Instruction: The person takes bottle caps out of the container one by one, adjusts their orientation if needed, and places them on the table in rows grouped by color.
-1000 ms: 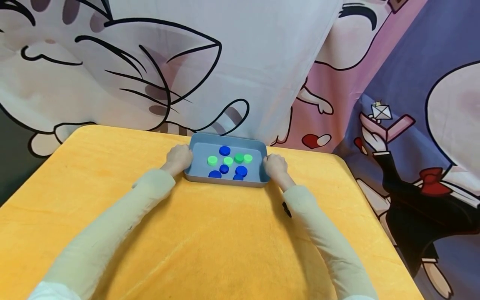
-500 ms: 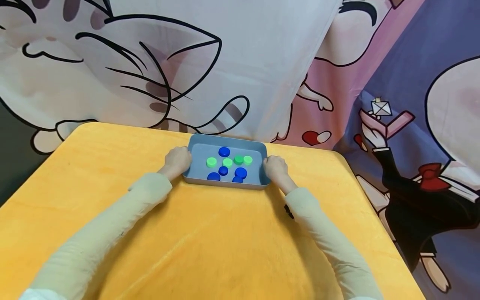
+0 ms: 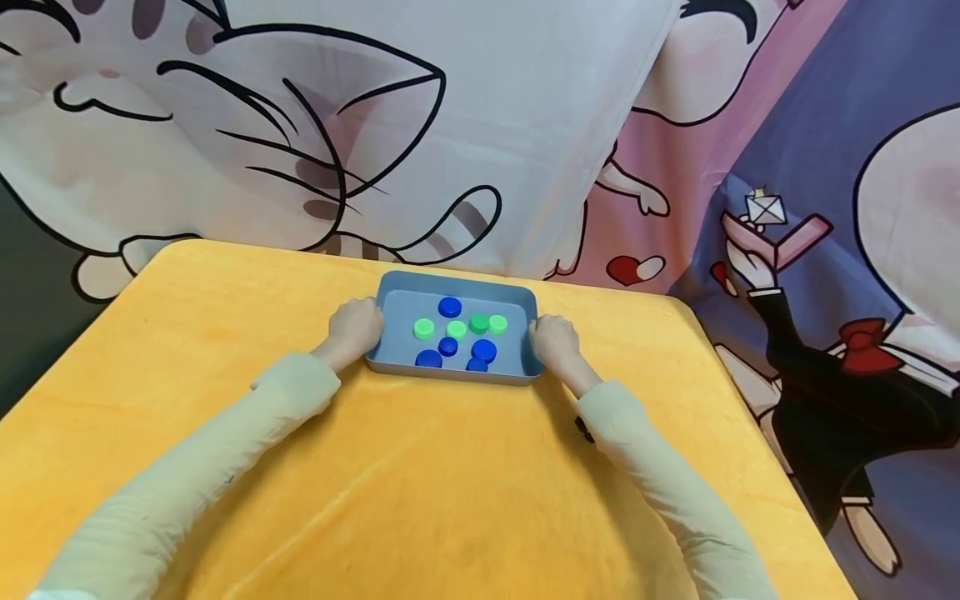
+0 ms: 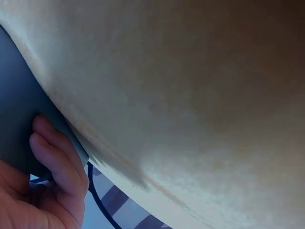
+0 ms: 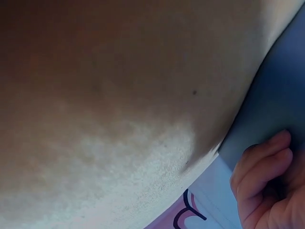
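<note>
A blue-grey rectangular tray is near the far edge of the table, with several round blue and green cap-like pieces lying in it. One blue piece is towards the back, and a light green piece is at the left. My left hand grips the tray's left end, and my right hand holds its right end. Curled fingers touch the tray's outer surface in the left wrist view. The right wrist view likewise has fingers against the tray. Both thumbs are mostly hidden.
A yellow cloth covers the table. Behind it hangs a printed curtain with cartoon figures, close to the tray. A small black object shows beside the right sleeve.
The tray has come slightly towards me, away from the table's far edge, with both hands still holding it. The head view has tilted a little. The pieces keep their arrangement.
</note>
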`<state>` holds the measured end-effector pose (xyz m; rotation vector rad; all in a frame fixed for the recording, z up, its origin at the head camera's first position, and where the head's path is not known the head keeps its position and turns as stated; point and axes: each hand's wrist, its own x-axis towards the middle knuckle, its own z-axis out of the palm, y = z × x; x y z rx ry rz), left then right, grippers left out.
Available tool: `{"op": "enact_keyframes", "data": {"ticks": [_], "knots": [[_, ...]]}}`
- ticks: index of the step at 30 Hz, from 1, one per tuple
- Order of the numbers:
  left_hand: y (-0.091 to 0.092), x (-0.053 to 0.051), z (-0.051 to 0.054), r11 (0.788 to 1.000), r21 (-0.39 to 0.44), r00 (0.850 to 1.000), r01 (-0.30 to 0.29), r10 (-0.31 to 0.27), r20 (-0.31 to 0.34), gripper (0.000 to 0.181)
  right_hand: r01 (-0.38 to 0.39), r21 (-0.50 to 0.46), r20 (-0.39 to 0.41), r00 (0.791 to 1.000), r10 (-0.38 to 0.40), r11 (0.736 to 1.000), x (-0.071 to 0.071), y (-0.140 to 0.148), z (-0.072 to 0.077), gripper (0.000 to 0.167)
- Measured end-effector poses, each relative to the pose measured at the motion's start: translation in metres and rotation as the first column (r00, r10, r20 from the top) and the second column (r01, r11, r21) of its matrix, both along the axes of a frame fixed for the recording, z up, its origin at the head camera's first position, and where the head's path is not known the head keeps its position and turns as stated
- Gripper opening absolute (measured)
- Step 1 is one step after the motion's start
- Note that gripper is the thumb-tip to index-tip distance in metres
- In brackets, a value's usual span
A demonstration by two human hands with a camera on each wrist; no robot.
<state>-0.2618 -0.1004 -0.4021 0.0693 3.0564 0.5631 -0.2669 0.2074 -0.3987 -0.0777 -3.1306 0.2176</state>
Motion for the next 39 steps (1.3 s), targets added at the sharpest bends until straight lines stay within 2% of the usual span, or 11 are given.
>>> {"op": "enact_keyframes", "data": {"ticks": [6, 13, 21, 28, 33, 39], "knots": [[-0.001, 0.001, -0.001, 1.000, 0.005, 1.000, 0.007, -0.007, -0.012, 0.034, -0.025, 0.017, -0.031, 0.999, 0.026, 1.000, 0.004, 0.001, -0.001, 0.042], [0.000, 0.005, -0.001, 1.000, 0.008, 1.000, 0.009, -0.009, -0.015, 0.034, -0.011, 0.009, -0.033, 0.999, 0.012, 1.000, 0.008, 0.001, 0.000, 0.042], [0.001, 0.008, -0.003, 1.000, -0.006, 1.000, -0.003, 0.004, 0.022, 0.035, -0.009, 0.011, -0.025, 1.000, 0.009, 1.000, 0.013, 0.000, 0.001, 0.041], [0.000, 0.006, 0.001, 1.000, -0.015, 0.998, 0.008, -0.007, 0.059, 0.034, -0.022, 0.019, -0.037, 0.999, 0.023, 1.000, 0.016, 0.002, 0.001, 0.041], [0.002, 0.004, 0.003, 1.000, -0.002, 0.995, -0.019, 0.019, 0.101, 0.031, -0.023, 0.015, -0.041, 0.999, 0.024, 1.000, 0.017, 0.001, 0.000, 0.041], [0.002, 0.003, 0.001, 1.000, -0.004, 0.996, -0.030, 0.030, 0.079, 0.032, -0.022, 0.013, -0.025, 0.999, 0.023, 1.000, 0.018, 0.000, 0.000, 0.042]]}}
